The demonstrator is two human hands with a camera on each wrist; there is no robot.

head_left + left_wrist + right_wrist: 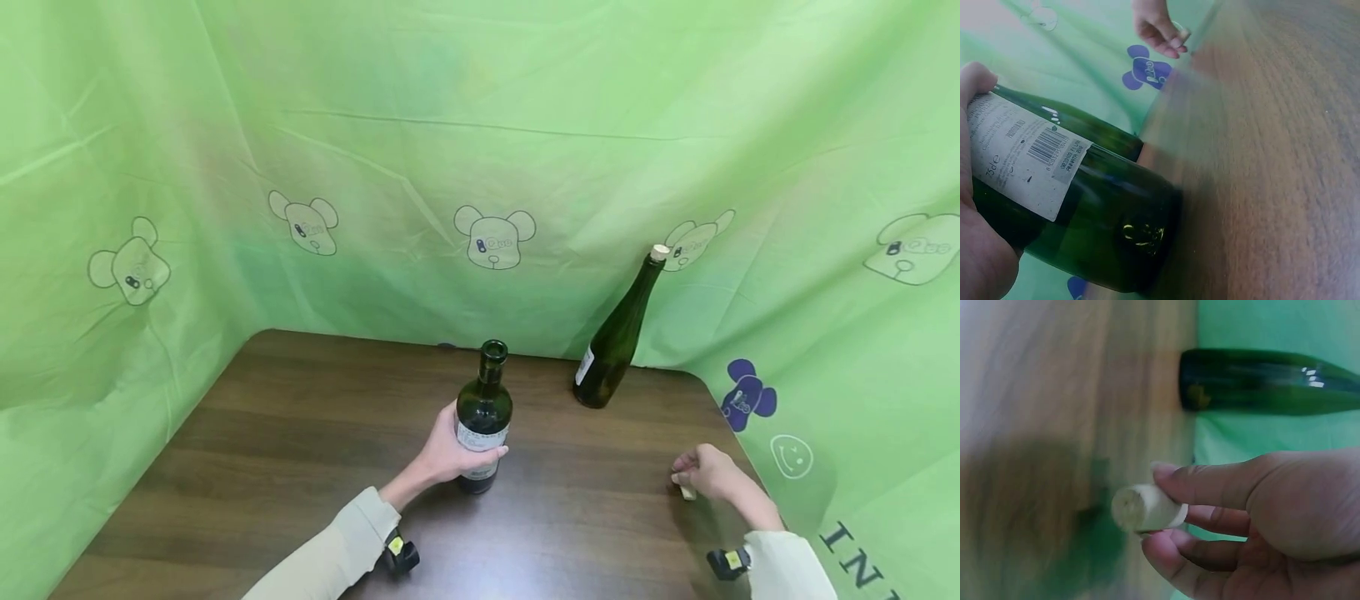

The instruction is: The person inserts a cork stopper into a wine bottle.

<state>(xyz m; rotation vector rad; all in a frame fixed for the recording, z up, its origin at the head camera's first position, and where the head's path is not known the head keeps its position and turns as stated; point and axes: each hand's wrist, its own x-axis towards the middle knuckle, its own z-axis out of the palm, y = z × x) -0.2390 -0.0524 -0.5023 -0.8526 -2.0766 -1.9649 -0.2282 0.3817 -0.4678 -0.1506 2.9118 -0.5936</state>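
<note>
My left hand (448,450) grips a green glass wine bottle (483,408) around its label, with the thumb across the front. The bottle stands upright on the table and its mouth is uncorked. In the left wrist view, a white label with a barcode (1047,145) shows on its side. Over the table's right side, my right hand (708,473) pinches a pale cork (1144,507) between thumb and fingertips. The cork's round end points away from the palm in the right wrist view.
A taller, slimmer green bottle (618,342), with a cork (659,252) in its neck, stands at the table's back right. The brown wooden table (300,433) meets a green printed cloth (390,167) behind and at both sides.
</note>
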